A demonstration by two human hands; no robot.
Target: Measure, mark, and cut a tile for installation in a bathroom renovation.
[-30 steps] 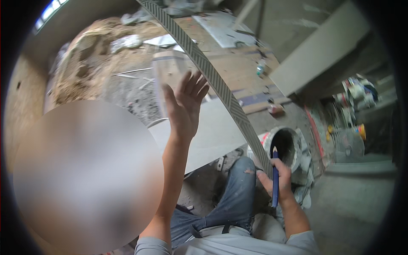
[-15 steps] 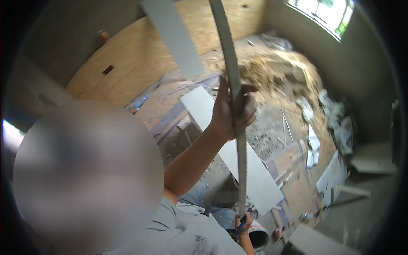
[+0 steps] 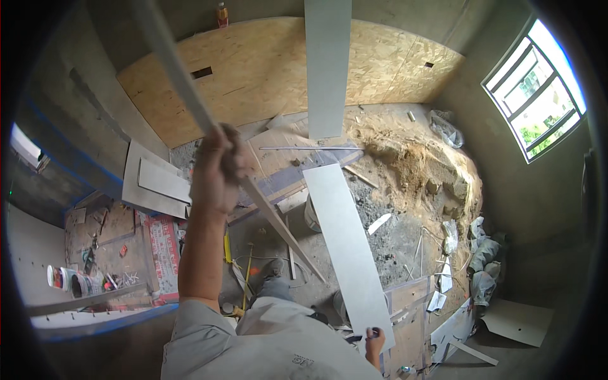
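High above the littered floor [image 3: 266, 158], the left hand [image 3: 218, 168] is closed around a long grey strip [image 3: 190, 101] that slants from the upper left down past the person's knee. Low at the right, the right hand [image 3: 374, 339] grips a small dark tool, touching the near end of a long grey tile [image 3: 345, 234]. Held by one hand near its middle, the strip could swing, flex and snap, or knock the tile. Rubble and offcuts below invite a stumble.
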